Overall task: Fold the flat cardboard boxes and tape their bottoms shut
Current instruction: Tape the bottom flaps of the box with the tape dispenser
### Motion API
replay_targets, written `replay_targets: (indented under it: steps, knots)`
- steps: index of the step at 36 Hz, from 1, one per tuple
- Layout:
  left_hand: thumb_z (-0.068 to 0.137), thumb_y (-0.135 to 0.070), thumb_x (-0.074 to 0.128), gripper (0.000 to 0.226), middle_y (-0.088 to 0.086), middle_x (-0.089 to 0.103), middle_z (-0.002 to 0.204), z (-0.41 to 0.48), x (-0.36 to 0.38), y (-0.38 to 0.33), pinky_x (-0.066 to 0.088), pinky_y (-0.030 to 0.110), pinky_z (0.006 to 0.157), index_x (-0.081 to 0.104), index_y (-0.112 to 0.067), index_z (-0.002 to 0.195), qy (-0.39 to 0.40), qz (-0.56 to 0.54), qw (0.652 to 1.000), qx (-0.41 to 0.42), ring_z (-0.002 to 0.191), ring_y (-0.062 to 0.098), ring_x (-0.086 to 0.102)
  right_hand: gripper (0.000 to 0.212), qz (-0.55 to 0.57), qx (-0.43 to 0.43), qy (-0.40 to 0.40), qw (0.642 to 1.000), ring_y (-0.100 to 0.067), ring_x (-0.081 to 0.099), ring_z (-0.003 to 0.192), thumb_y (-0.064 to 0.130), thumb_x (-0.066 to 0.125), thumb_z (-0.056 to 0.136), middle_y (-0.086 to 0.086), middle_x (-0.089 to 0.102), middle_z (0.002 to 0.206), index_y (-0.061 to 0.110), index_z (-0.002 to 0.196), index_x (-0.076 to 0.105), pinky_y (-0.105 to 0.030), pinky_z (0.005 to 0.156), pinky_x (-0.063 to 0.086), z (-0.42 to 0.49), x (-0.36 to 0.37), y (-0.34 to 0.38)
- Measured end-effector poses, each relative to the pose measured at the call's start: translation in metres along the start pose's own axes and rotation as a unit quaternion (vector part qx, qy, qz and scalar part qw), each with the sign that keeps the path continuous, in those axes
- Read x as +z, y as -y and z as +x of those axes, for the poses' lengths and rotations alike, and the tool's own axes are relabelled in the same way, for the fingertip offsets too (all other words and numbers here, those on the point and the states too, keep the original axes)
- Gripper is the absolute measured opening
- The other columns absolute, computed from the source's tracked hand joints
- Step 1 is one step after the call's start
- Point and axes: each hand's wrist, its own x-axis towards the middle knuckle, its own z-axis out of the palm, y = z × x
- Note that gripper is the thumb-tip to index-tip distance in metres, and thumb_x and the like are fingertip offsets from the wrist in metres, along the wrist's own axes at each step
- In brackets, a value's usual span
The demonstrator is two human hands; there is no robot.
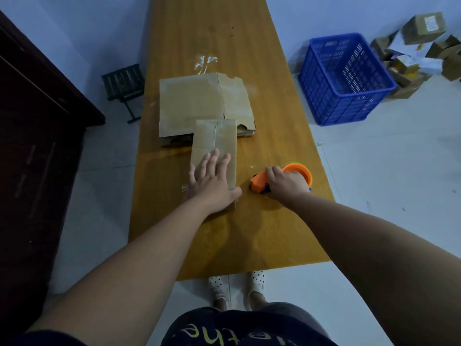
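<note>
A small folded cardboard box point(214, 138) stands on the wooden table point(269, 228), its taped bottom facing up with a clear strip along the seam. My left hand point(212, 183) presses flat on that top face, fingers straight and spread, thumb at the box's right edge. Just to the right, my right hand point(284, 182) grips an orange tape dispenser point(299, 172) that rests on the table, apart from the box. Behind the box lies a stack of flat cardboard boxes point(197, 101).
A blue plastic crate point(344, 78) stands on the floor to the right of the table, with a heap of taped parcels point(421, 46) behind it. A dark cabinet point(37, 146) and a small black stool point(124, 83) are on the left.
</note>
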Motion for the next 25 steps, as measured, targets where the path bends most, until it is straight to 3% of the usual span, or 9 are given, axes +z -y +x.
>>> replay_targets:
  steps: [5, 9, 18, 22, 25]
  knots:
    - [0.088, -0.053, 0.047, 0.089, -0.005, -0.025, 0.157, -0.002, 0.001, -0.004, -0.015, 0.047, 0.115, -0.012, -0.032, 0.151, -0.008, -0.004, 1.0, -0.009, 0.143, 0.017, -0.025, 0.072, 0.083, 0.033, 0.011, 0.996, -0.028, 0.055, 0.117, 0.046, 0.059, 0.091, -0.008, 0.047, 0.138, 0.012, 0.146, 0.027, -0.04, 0.091, 0.045, 0.009, 0.001, -0.001]
    - [0.088, -0.051, 0.047, 0.088, -0.004, -0.026, 0.157, -0.004, 0.0, -0.008, -0.014, 0.049, 0.115, -0.011, -0.031, 0.151, -0.012, -0.002, 1.0, -0.018, 0.143, 0.016, -0.026, 0.084, 0.146, 0.061, 0.028, 0.987, -0.03, 0.045, 0.13, 0.042, 0.063, 0.089, -0.009, 0.04, 0.146, 0.015, 0.152, 0.015, -0.043, 0.1, 0.043, 0.012, 0.003, -0.001]
    - [0.088, -0.051, 0.045, 0.087, -0.003, -0.024, 0.158, -0.004, 0.002, -0.008, -0.013, 0.049, 0.115, -0.01, -0.029, 0.152, -0.026, 0.001, 1.0, -0.013, 0.144, 0.018, -0.024, 0.078, 0.215, 0.13, 0.068, 0.966, -0.032, 0.041, 0.129, 0.035, 0.068, 0.086, -0.007, 0.04, 0.142, 0.017, 0.149, 0.025, -0.044, 0.093, 0.046, 0.022, -0.005, 0.007]
    - [0.088, -0.051, 0.045, 0.087, -0.003, -0.023, 0.158, -0.005, 0.001, -0.008, -0.013, 0.049, 0.116, -0.01, -0.029, 0.151, -0.029, 0.0, 1.0, -0.011, 0.144, 0.019, -0.023, 0.068, 0.202, 0.139, 0.094, 0.965, -0.032, 0.043, 0.126, 0.04, 0.069, 0.084, -0.008, 0.043, 0.136, 0.019, 0.142, 0.039, -0.045, 0.091, 0.046, 0.026, -0.012, 0.008]
    - [0.089, -0.05, 0.045, 0.087, -0.002, -0.023, 0.158, -0.006, 0.0, -0.007, -0.012, 0.05, 0.116, -0.01, -0.029, 0.152, -0.028, -0.005, 1.0, -0.004, 0.144, 0.019, -0.023, 0.071, 0.215, 0.138, 0.105, 0.961, -0.033, 0.04, 0.127, 0.04, 0.07, 0.084, -0.01, 0.037, 0.139, 0.025, 0.144, 0.035, -0.044, 0.088, 0.046, 0.028, -0.015, 0.009]
